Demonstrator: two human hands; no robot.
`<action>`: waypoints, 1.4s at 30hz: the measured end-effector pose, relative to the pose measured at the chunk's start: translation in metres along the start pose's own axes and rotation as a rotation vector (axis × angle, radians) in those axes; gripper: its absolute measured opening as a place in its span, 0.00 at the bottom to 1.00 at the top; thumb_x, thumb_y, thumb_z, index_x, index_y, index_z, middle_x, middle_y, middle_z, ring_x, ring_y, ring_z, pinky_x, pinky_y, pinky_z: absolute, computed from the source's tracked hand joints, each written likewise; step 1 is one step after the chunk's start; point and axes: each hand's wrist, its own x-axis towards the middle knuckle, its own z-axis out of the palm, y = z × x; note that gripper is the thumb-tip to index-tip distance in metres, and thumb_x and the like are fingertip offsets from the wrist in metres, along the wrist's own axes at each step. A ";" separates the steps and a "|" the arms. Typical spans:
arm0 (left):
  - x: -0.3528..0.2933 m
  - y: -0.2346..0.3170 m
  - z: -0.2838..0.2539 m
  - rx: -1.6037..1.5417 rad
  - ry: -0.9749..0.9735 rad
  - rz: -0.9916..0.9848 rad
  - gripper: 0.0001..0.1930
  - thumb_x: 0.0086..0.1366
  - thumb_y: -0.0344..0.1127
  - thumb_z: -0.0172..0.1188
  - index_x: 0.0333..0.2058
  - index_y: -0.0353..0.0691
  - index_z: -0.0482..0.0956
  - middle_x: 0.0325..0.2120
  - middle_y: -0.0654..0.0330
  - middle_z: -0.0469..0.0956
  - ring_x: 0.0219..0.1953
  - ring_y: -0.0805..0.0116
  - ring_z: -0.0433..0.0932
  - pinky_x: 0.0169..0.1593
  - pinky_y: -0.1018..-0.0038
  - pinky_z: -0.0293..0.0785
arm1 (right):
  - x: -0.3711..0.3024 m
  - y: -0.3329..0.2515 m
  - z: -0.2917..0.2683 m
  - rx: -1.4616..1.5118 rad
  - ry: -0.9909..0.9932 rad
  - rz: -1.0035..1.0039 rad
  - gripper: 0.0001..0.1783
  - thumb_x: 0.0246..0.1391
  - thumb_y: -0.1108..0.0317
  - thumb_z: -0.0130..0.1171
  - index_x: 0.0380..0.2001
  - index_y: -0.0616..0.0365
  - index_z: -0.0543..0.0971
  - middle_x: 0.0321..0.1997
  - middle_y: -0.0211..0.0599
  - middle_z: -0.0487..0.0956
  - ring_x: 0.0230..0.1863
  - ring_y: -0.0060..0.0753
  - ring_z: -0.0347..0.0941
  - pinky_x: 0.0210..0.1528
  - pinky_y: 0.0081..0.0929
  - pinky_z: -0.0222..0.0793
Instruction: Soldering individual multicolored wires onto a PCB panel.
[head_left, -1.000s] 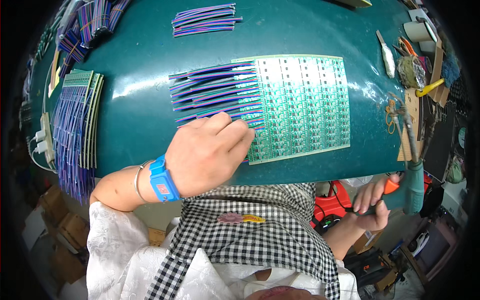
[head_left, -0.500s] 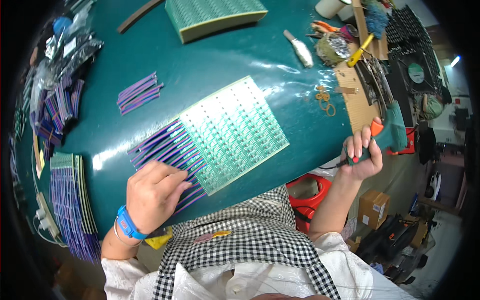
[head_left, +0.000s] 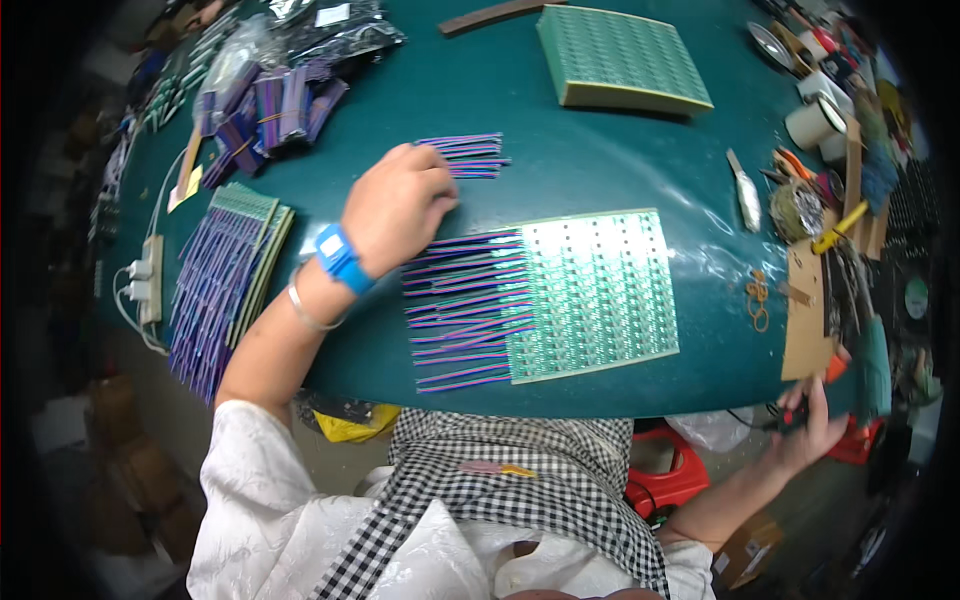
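My left hand [head_left: 395, 205], a blue watch on its wrist, is over the left end of a small pile of striped purple wires [head_left: 475, 158]. Its fingers are curled, and what they pinch, if anything, is hidden. Just below lies a pale green circuit board panel [head_left: 595, 300], with a row of striped wires [head_left: 465, 308] running from its left edge. Far to the right, past the table's front edge, my right hand [head_left: 808, 428] is wrapped round a dark corded hand tool [head_left: 793, 414] with an orange end [head_left: 837, 369].
Wired boards [head_left: 215, 285] are stacked at the left beside a power strip [head_left: 152, 285]. Bundled wires [head_left: 275, 115] lie behind them. A stack of bare panels [head_left: 628, 65] stands at the back. Rubber bands [head_left: 758, 300], pliers and a cardboard piece [head_left: 808, 310] lie at the right.
My left hand has gone from the wires at the panel's edge up to the loose wire pile. My right hand still grips the tool, now lower and farther right. The whole view has turned.
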 end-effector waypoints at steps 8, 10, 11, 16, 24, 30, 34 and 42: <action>0.018 -0.009 0.035 0.007 0.151 -0.092 0.05 0.52 0.30 0.68 0.27 0.39 0.80 0.30 0.59 0.75 0.37 0.56 0.75 0.40 0.64 0.73 | -0.044 -0.022 0.018 0.127 -0.242 -0.024 0.32 0.50 0.75 0.56 0.58 0.76 0.60 0.23 0.39 0.68 0.16 0.25 0.64 0.18 0.21 0.68; 0.020 -0.010 0.040 -0.019 0.144 -0.114 0.06 0.53 0.31 0.69 0.27 0.39 0.80 0.30 0.59 0.75 0.36 0.56 0.75 0.40 0.64 0.73 | -0.054 -0.022 0.024 0.148 -0.254 0.059 0.33 0.49 0.76 0.57 0.58 0.76 0.59 0.21 0.39 0.67 0.15 0.26 0.64 0.19 0.24 0.70; 0.020 -0.010 0.041 -0.035 0.131 -0.132 0.06 0.53 0.31 0.68 0.27 0.38 0.79 0.30 0.59 0.75 0.36 0.56 0.75 0.40 0.63 0.73 | -0.059 -0.019 0.024 0.160 -0.271 0.086 0.33 0.49 0.76 0.57 0.57 0.76 0.59 0.21 0.38 0.67 0.15 0.26 0.65 0.19 0.25 0.70; 0.021 -0.014 0.046 0.015 0.166 -0.066 0.07 0.53 0.31 0.68 0.28 0.38 0.79 0.30 0.57 0.75 0.36 0.55 0.75 0.40 0.63 0.73 | -0.077 -0.005 0.025 0.230 -0.317 0.217 0.32 0.48 0.78 0.56 0.57 0.76 0.59 0.20 0.38 0.68 0.15 0.26 0.66 0.18 0.25 0.70; 0.020 -0.013 0.043 -0.038 0.123 -0.104 0.06 0.54 0.30 0.68 0.28 0.37 0.80 0.30 0.57 0.76 0.36 0.55 0.77 0.40 0.65 0.74 | -0.085 0.005 0.029 0.289 -0.323 0.251 0.30 0.47 0.78 0.56 0.55 0.76 0.63 0.20 0.40 0.70 0.14 0.26 0.66 0.17 0.23 0.69; 0.017 -0.013 0.041 -0.087 0.168 -0.127 0.06 0.55 0.30 0.68 0.30 0.37 0.81 0.26 0.57 0.77 0.29 0.59 0.77 0.35 0.66 0.74 | -0.089 0.007 0.033 0.330 -0.363 0.263 0.30 0.47 0.78 0.56 0.54 0.76 0.63 0.20 0.40 0.70 0.14 0.26 0.66 0.17 0.23 0.70; 0.021 -0.005 0.031 -0.190 0.179 -0.285 0.07 0.60 0.34 0.65 0.31 0.38 0.79 0.24 0.54 0.80 0.30 0.54 0.79 0.36 0.63 0.75 | -0.092 0.010 0.031 0.333 -0.373 0.281 0.30 0.47 0.78 0.56 0.54 0.75 0.63 0.20 0.39 0.69 0.14 0.26 0.66 0.17 0.23 0.70; 0.021 0.002 0.031 -0.385 0.196 -0.287 0.08 0.59 0.29 0.66 0.38 0.37 0.84 0.29 0.56 0.84 0.28 0.70 0.81 0.34 0.77 0.75 | -0.096 0.019 0.029 0.348 -0.435 0.306 0.33 0.47 0.76 0.59 0.56 0.75 0.61 0.23 0.40 0.70 0.15 0.27 0.67 0.17 0.24 0.71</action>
